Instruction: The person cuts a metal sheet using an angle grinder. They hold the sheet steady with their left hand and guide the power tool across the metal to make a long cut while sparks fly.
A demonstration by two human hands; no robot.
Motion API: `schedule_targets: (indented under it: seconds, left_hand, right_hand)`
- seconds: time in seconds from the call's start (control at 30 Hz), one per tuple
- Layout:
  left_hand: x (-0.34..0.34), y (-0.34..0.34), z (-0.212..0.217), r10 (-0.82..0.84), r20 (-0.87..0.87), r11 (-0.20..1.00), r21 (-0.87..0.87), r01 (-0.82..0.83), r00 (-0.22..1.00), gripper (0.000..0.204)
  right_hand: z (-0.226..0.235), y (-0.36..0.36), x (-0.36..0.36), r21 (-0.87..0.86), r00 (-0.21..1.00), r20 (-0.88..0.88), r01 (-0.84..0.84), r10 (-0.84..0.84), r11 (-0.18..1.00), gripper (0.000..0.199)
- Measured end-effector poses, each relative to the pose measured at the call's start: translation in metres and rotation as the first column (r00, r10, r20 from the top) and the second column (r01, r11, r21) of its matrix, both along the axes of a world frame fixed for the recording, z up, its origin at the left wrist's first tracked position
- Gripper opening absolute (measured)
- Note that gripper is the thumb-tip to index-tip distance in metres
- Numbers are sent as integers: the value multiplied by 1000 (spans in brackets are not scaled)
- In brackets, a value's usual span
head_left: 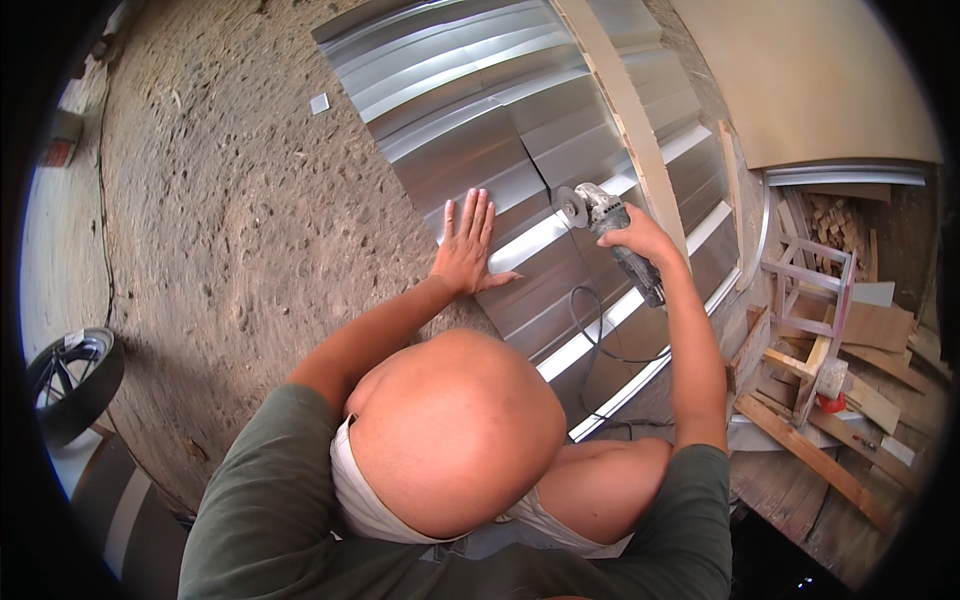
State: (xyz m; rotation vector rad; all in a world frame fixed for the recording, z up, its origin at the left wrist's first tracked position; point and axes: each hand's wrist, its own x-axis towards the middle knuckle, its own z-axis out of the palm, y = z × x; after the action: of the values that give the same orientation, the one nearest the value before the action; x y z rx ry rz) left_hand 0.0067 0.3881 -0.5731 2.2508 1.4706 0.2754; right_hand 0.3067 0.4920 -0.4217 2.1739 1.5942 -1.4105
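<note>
Ribbed metal sheets (450, 140) lie on the ground in front of me. My left hand (466, 246) rests flat on the near left edge of the sheet, fingers stretched out and thumb apart. In my right hand (642, 236) is an angle grinder (622, 232), gripped round its body. Its cutting disc (572, 207) sits over a dark cut line (533, 165) that runs away across the metal; whether the disc touches the sheet, I cannot tell. From the grinder's rear a dark cord (598, 340) loops over the sheet toward my knee.
A long wooden board (632, 120) lies across the sheets, just right of the grinder. Rough dirt ground (240, 220) spreads to the left, with a wheel (75, 380) at the far left. Wood scraps (820, 460) and a small wooden frame (808, 290) crowd the right side.
</note>
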Motion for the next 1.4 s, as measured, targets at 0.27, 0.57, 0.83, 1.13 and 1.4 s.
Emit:
schedule_targets:
  seconds: [0.27,0.57,0.83,1.13,1.4]
  left_hand:
    - [1,4,-1,17,21,999,28,-18,1000,134]
    - [11,4,33,-54,6,991,-119,54,999,121]
    - [-1,11,92,-240,352,948,-117,297,905,79]
    - [111,15,214,-767,190,434,-549,714,613,57]
    - [341,-108,181,-760,-32,402,-808,431,649,60]
  right_hand:
    - [100,-46,26,66,983,143,106,-114,992,82]
    - [250,-188,152,105,823,482,287,-301,952,70]
    - [340,-298,306,338,537,654,423,-533,841,62]
    - [241,-394,486,662,405,-217,730,-888,171,40]
    - [133,-372,485,566,508,-410,793,-758,225,48]
